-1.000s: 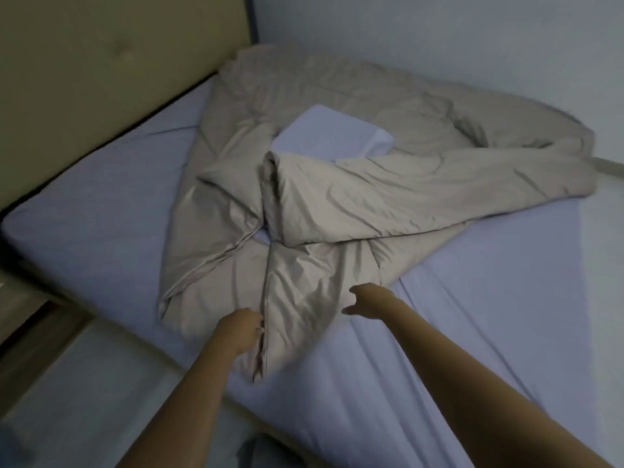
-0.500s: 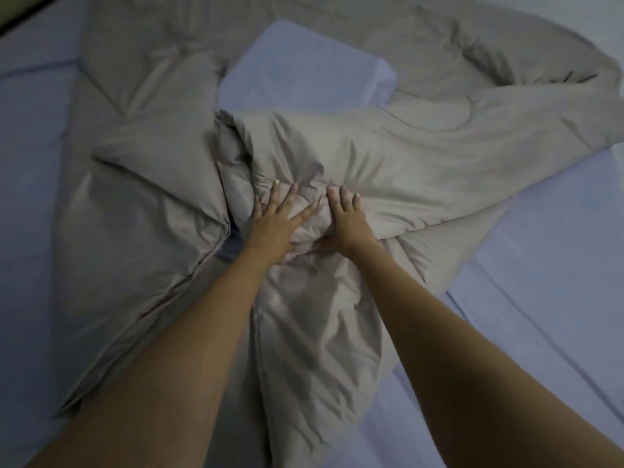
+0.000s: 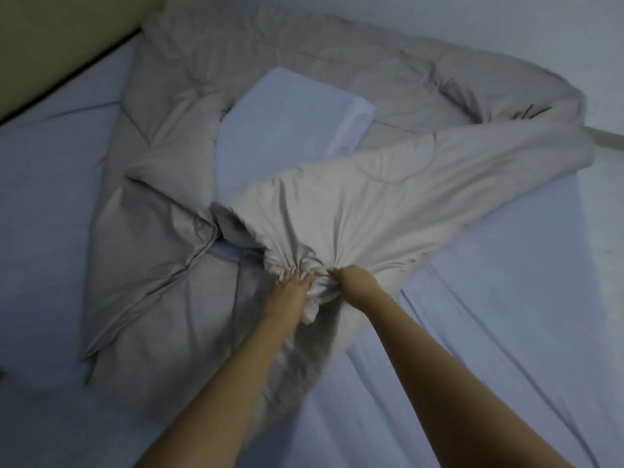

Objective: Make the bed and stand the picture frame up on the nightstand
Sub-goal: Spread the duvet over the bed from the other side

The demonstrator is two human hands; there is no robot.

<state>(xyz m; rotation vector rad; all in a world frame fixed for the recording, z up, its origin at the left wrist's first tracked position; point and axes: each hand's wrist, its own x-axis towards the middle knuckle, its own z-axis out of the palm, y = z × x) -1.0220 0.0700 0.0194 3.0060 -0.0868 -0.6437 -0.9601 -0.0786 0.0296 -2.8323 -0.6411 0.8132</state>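
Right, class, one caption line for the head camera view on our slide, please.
Both hands, left hand and right hand, grip a bunched beige comforter on a lavender sheet.

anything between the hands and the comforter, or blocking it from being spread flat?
Nothing between: left hand and right hand both grip the bunched comforter. A pillow lies on top of its spread part, in the way of flattening.

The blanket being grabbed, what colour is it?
Plain beige quilted blanket, no pattern; the head view shows it.
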